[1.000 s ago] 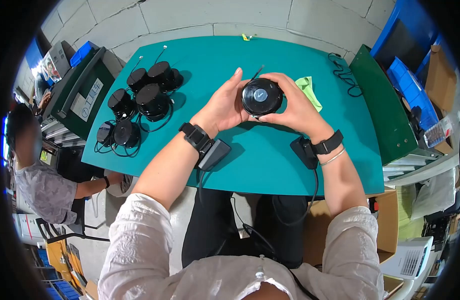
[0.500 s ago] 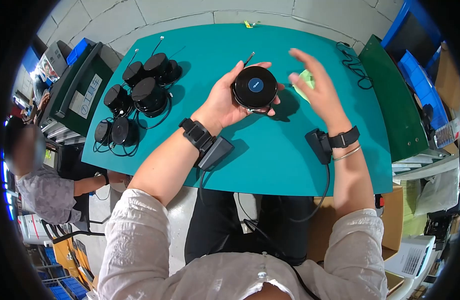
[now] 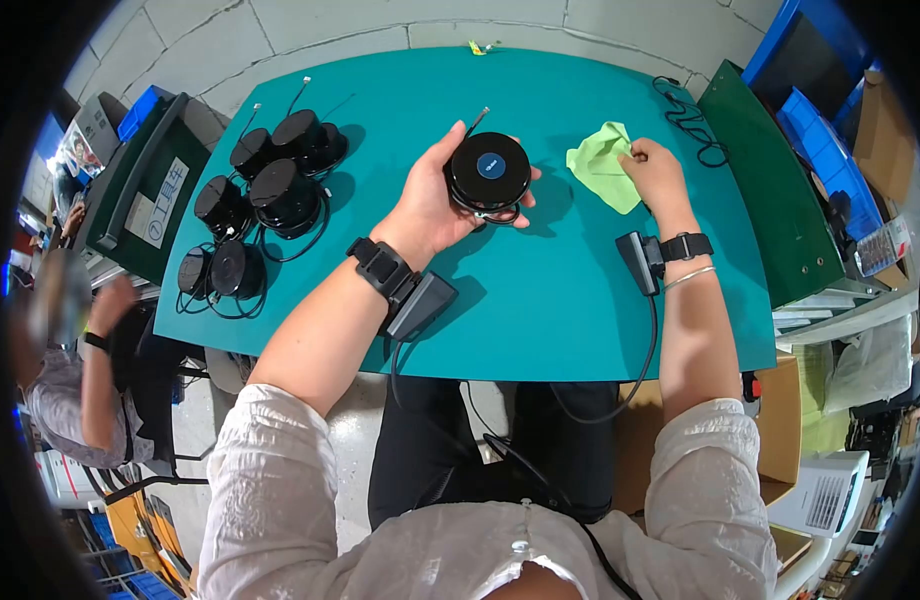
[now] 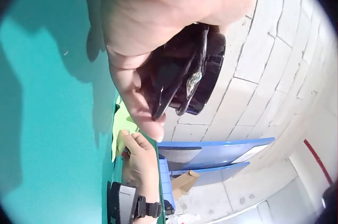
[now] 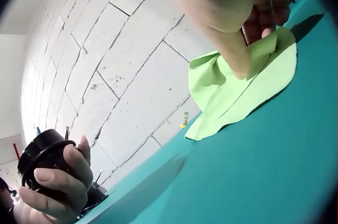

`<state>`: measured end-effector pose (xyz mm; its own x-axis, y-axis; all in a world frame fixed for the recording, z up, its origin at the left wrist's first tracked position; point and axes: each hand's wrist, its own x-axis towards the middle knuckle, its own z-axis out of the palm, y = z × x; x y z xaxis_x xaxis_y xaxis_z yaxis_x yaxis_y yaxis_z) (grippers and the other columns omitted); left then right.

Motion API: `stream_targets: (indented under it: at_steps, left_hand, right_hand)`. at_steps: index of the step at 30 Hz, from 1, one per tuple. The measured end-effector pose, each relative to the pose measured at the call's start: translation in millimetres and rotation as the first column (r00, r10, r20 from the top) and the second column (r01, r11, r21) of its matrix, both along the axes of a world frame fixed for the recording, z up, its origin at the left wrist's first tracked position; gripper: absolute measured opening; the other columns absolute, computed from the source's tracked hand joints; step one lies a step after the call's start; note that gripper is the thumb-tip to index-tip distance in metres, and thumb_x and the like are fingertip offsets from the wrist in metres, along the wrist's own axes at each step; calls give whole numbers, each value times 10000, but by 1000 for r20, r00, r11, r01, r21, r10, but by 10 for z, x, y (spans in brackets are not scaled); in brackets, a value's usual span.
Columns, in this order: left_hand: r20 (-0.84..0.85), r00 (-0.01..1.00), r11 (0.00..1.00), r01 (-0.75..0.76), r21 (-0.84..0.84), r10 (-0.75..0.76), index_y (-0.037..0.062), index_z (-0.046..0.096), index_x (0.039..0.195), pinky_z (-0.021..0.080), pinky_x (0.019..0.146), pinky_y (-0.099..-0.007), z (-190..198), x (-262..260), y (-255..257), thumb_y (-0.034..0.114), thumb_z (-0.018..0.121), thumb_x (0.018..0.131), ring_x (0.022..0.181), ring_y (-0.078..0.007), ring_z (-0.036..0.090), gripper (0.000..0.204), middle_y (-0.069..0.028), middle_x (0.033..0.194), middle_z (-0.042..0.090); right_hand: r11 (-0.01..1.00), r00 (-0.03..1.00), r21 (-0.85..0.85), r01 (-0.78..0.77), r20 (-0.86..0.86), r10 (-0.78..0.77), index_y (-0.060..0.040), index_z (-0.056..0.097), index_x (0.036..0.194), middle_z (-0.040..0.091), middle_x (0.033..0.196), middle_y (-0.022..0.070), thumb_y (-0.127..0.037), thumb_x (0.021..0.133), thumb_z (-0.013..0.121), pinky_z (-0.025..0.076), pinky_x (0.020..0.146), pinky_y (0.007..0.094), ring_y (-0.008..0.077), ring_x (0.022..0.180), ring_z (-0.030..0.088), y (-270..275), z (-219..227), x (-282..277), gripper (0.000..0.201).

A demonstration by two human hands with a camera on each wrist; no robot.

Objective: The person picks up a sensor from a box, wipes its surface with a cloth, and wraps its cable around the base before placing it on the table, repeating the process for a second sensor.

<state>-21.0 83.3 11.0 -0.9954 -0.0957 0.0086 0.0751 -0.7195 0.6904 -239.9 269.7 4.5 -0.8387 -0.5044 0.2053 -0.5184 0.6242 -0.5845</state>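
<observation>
My left hand (image 3: 420,208) holds a black round device (image 3: 500,188) above the table, its fingers wrapped around the underside and its thumb along the side. The top is flat with a round blue label (image 3: 491,166), and a thin cable with a small connector sticks out past the thumb. In the left wrist view, a loop of black cable (image 4: 182,78) runs across the device's side. At the right, my right hand (image 3: 662,180) pinches a light green cloth (image 3: 602,168) by its edge. The right wrist view shows the cloth (image 5: 248,89) creased and partly lifted from the table.
Several similar black devices (image 3: 285,195) with cables stand grouped on the left of the green table (image 3: 500,310). A black cable (image 3: 685,120) lies at the back right, beside a green cabinet (image 3: 770,190). Another person (image 3: 75,400) sits at the left.
My right hand has let go of the device, moved right and taken hold of the cloth. The left hand keeps the device, now shifted slightly left. The person at left has raised an arm.
</observation>
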Motion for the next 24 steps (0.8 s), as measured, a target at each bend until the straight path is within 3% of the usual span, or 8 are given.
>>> stream_targets:
  at_steps: [4,6,7,9,12,16,20,24]
  left_hand:
    - [34,999,1000,-26,-17,27,-13,451,1250,580,663,-494,17,9,14,493,237,985,855,-385,613,610,-289,1104,554]
    - [57,997,999,-42,-13,43,-19,463,1238,584,683,-495,41,23,21,504,231,982,861,-383,611,627,-291,1112,552]
    - [58,997,999,-42,-16,42,-19,463,1238,584,683,-495,39,22,20,504,231,982,861,-383,611,627,-291,1112,552]
    - [50,998,999,-47,-2,47,-26,474,1226,587,704,-496,27,15,23,510,227,980,864,-378,610,639,-294,1123,548]
    - [46,998,999,-34,-7,35,-30,476,1222,588,714,-499,33,15,30,515,230,978,863,-375,610,646,-295,1125,546]
    - [43,999,1000,-21,-23,22,-32,471,1227,589,719,-498,27,10,35,519,237,975,865,-374,610,649,-294,1125,546]
    - [57,998,999,-25,-33,27,-35,483,1222,589,713,-486,45,8,59,519,244,975,872,-373,612,652,-291,1121,553]
    - [55,998,997,-27,-78,32,-39,497,1211,584,718,-476,64,21,66,522,237,975,874,-374,618,661,-283,1117,565]
  right_hand:
    - [986,991,-169,3,134,20,-2,652,896,640,769,85,-238,863,623,478,705,341,212,766,626,-27,84,42,240]
    - [882,913,-472,-9,355,200,1,644,952,643,812,51,-247,901,590,484,701,334,180,756,620,-27,147,132,259]
    - [880,913,-474,-8,356,200,1,644,952,643,812,51,-247,901,590,484,701,334,180,756,620,-40,191,182,259]
    - [691,692,-695,199,599,404,13,612,1050,642,925,45,-235,941,537,488,740,321,164,808,616,-58,248,253,282]
    - [533,614,-813,235,549,567,15,576,1127,629,1021,65,-218,959,498,490,781,316,168,886,615,-62,156,154,298]
    - [748,691,-658,81,578,434,-7,590,1098,621,996,46,-199,958,489,485,753,319,150,885,599,-69,28,120,258]
    - [781,689,-622,51,588,423,-10,593,1068,621,964,39,-199,949,502,475,743,321,141,860,588,-77,-5,106,240]
    - [697,684,-717,28,522,509,-10,594,1052,627,948,39,-191,937,522,469,742,293,129,855,585,-108,43,145,225]
